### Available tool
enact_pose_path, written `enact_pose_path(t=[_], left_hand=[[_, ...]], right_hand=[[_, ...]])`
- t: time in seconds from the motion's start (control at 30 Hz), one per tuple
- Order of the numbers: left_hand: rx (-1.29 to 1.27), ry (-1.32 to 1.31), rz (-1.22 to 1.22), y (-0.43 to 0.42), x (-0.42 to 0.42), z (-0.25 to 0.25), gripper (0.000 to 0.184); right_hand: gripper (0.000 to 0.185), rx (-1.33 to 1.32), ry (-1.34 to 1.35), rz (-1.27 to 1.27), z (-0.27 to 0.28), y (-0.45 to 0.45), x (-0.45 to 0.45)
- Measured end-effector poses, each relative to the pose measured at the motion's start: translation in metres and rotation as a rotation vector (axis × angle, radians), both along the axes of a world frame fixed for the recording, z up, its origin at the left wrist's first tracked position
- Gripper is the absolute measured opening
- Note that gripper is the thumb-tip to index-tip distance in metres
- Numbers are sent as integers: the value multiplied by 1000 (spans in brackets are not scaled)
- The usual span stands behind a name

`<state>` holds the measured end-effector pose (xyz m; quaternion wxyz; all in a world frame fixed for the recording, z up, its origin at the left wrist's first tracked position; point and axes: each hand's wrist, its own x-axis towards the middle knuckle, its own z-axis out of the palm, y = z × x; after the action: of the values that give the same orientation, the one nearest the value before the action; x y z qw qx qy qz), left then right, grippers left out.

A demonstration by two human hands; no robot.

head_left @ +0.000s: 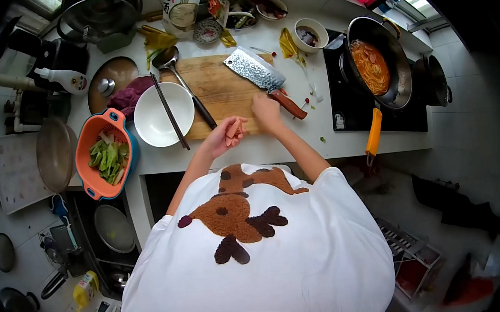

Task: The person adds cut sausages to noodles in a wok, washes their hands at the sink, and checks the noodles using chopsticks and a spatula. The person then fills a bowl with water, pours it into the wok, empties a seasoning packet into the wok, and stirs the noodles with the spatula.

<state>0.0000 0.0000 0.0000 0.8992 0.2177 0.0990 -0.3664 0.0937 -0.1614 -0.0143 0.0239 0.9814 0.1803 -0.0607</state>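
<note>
Sausage pieces (233, 135) lie in my left hand (224, 139), its fingers curled around them at the cutting board's front edge. My right hand (266, 113) is bent over the wooden cutting board (209, 72), near the cleaver's brown handle; what its fingers hold, if anything, is hidden. The cleaver (252, 68) lies across the board's right side. A ladle (186, 84) rests on the board's left part. Beside it, dark chopsticks (167, 107) lie across an empty white bowl (152, 124).
An orange colander (87, 141) with green leaves sits at the left. At the right, a wok (400, 75) of noodles in red sauce stands on the black stove (342, 108), its orange handle (373, 132) pointing towards me. A small bowl (319, 28) holds dark sauce.
</note>
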Motion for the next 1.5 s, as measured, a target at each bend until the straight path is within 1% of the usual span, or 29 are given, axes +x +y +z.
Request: enact_pose_path(t=[0.07,0.1,0.17,0.2,0.23,0.3,0.33,0.37,0.4,0.43,0.47,0.53,0.6,0.63,0.67,0.7,0.73,0.8,0.93,0.97,1.0,1.03,1.1,1.13,1.2,1.3,1.4,1.43,1.5], left_hand=[[88,-37,40,-4,4,7,35],[83,4,38,1,-20,14,35],[-12,70,11,-4,-17,17,33],[-16,66,9,-8,-15,24,33],[1,135,41,-15,-15,32,33],[25,199,70,-22,-13,36,33],[-85,201,84,-23,-11,36,32],[-204,209,93,-25,-10,36,31],[-205,210,83,-26,-9,16,31],[-335,146,62,-27,-6,-21,31],[-468,86,41,-27,-6,-41,31],[-467,153,45,-24,-7,-31,32],[-465,221,53,-24,-7,-16,32],[-348,290,117,-27,-8,-6,33],[-229,356,178,-29,-8,-1,35],[-229,356,171,-28,-10,-3,35],[-271,303,165,-25,-11,-6,35],[-312,249,163,-22,-13,-4,36],[-219,254,194,-12,-19,13,36],[-174,263,196,-10,-21,16,37],[-174,263,196,-7,-23,19,37],[-177,249,205,-5,-26,21,37],[-180,242,225,-2,-32,21,37],[-190,235,235,0,-34,20,37],[-200,228,243,1,-38,21,37],[-186,268,236,0,-40,22,36],[-145,300,196,-3,-36,27,35],[-85,302,180,-5,-34,33,35],[33,288,140,-11,-27,56,33]], right_hand=[[20,403,7,-67,24,-9,7],[20,396,47,-75,29,-12,-14],[17,1252,590,-349,36,-30,-8],[16,1309,704,-415,50,-32,-15],[16,1304,706,-420,69,-32,-28],[14,879,379,138,100,-26,-52],[14,887,376,135,101,-20,-61],[11,900,310,256,103,-16,-70],[9,909,237,376,104,-13,-75],[9,909,227,368,104,-11,-74],[10,961,284,390,104,-10,-75],[12,1012,342,407,107,-11,-76],[15,1068,225,205,112,-15,-73],[15,1067,225,198,100,-20,-69],[15,966,204,24,78,-26,-60],[15,862,181,-145,57,-30,-53],[15,863,177,-149,43,-32,-48],[14,809,41,3,24,-31,-42],[17,738,-15,112,3,-24,-39],[19,670,-12,168,-2,-23,-42],[20,602,-11,222,2,-21,-43],[20,601,-11,224,7,-23,-44],[19,661,60,344,25,-31,-53],[19,663,65,349,33,-34,-58],[14,644,226,361,42,-42,-67],[12,536,182,352,43,-54,-72],[11,511,172,325,39,-61,-73],[11,512,157,307,42,-63,-74],[8,691,151,202,54,-63,-80]])
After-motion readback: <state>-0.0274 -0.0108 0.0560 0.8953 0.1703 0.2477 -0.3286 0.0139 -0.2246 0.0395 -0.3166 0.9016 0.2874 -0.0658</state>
